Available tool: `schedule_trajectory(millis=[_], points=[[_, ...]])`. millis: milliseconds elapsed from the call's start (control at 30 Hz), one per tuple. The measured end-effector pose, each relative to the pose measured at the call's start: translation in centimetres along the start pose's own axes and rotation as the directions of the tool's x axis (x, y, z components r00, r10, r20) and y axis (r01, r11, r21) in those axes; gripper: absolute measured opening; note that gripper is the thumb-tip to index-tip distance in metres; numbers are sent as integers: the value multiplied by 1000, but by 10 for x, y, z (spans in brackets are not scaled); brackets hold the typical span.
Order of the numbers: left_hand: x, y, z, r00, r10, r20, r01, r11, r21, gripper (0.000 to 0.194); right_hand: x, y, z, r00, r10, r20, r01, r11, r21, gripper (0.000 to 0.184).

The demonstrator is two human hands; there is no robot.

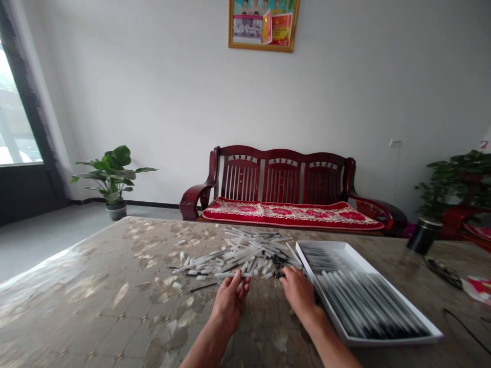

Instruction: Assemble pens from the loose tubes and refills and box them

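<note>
My left hand (230, 299) is closed on a translucent white pen barrel (224, 275), which lies crosswise between the thumb and fingers at the near side of the pile. My right hand (300, 291) has its fingers curled down at a cluster of small black pen parts (276, 260); what its fingertips pinch is hidden. Before both hands spreads a loose pile of white pen barrels (245, 254), with short white caps and thin dark refills mixed in. To the right of my right hand, a white box (383, 271) contains many pens (368, 301) in rows, dark at their near ends.
A patterned cover lies over the table (115, 286). On the right are a black cylinder (424, 235), a dark cable (443, 272) and a red-and-white packet (477, 289). Beyond the table stand a wooden bench (286, 179) and a potted plant (115, 176).
</note>
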State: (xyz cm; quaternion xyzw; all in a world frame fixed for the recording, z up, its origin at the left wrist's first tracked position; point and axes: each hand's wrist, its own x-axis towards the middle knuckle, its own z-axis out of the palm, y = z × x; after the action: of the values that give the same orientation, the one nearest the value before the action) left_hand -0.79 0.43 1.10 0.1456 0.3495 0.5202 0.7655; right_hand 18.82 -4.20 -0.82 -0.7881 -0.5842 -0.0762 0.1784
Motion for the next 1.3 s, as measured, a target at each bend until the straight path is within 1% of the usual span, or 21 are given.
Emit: schedule_trajectory(millis=[100, 167, 233, 300, 333, 367, 400, 433, 467, 500, 533, 567, 600, 633, 700, 833, 933, 1000, 1100, 1300], points=[[0, -2, 0, 1000, -10, 5, 10, 1000, 7, 14, 1, -2, 0, 1000, 5, 4, -5, 1000, -11, 11], [1, -2, 0, 1000, -16, 2, 16, 1000, 9, 14, 1, -3, -1, 1000, 3, 5, -3, 1000, -18, 16], [1, -1, 0, 1000, -17, -5, 17, 1000, 3, 13, 1, -3, -2, 1000, 5, -18, -5, 1000, 5, 22], [0, -1, 1, 1000, -16, -14, 16, 1000, -5, 13, 2, -4, -3, 997, 11, -78, -2, 993, 115, 25], [-1, -1, 2, 1000, -15, -16, 15, 1000, -8, 12, 2, -6, -3, 993, 21, -112, 4, 977, 215, 23], [-2, -1, 3, 1000, -14, -16, 14, 1000, -9, 12, 2, -9, -3, 990, 41, -134, 8, 938, 348, 21], [-3, -1, 4, 1000, -14, -16, 14, 1000, -7, 12, 2, -13, -2, 988, 75, -131, 1, 865, 501, 17], [-4, -1, 5, 1000, -16, -14, 16, 1000, -5, 12, 1, -18, -2, 988, 116, -102, -21, 756, 654, 15], [-5, -2, 5, 1000, -17, -10, 17, 1000, -3, 13, 0, -24, -2, 987, 153, -50, -57, 619, 784, 16], [-5, -2, 6, 1000, -17, -3, 17, 1000, -4, 13, -1, -30, -3, 984, 179, 13, -98, 474, 875, 19], [-6, -3, 7, 1000, -15, 5, 15, 1000, -6, 13, -3, -37, -3, 978, 194, 72, -137, 344, 929, 23], [-7, -4, 7, 1000, -14, 12, 14, 1000, -8, 14, -6, -43, -4, 972, 201, 119, -167, 243, 955, 28], [-7, -5, 7, 1000, -12, 18, 12, 1000, -10, 14, -8, -49, -5, 967, 204, 151, -188, 174, 967, 31], [-8, -6, 7, 1000, -11, 22, 11, 1000, -11, 14, -9, -53, -6, 963, 204, 175, -204, 129, 970, 33], [-9, -8, 7, 1000, -15, 22, 16, 1000, -10, 14, -12, -60, -7, 956, 202, 210, -230, 79, 970, 36], [-8, -11, 6, 999, -23, 30, 23, 1000, -7, 14, -15, -65, -8, 953, 193, 233, -246, 42, 968, 38], [-7, -12, 6, 999, -18, 39, 18, 1000, -1, 14, -16, -65, -9, 956, 199, 217, -227, 31, 973, 39], [-7, -13, 5, 999, -15, 42, 15, 1000, 3, 14, -16, -65, -8, 958, 207, 197, -209, 40, 977, 39], [-8, -13, 5, 999, -4, 46, 4, 1000, 8, 15, -16, -64, -5, 965, 207, 160, -183, 94, 979, 38], [-8, -15, 4, 996, 48, 75, -52, 997, 52, 14, -16, -61, 3, 982, 182, 43, -90, 256, 963, 31]])
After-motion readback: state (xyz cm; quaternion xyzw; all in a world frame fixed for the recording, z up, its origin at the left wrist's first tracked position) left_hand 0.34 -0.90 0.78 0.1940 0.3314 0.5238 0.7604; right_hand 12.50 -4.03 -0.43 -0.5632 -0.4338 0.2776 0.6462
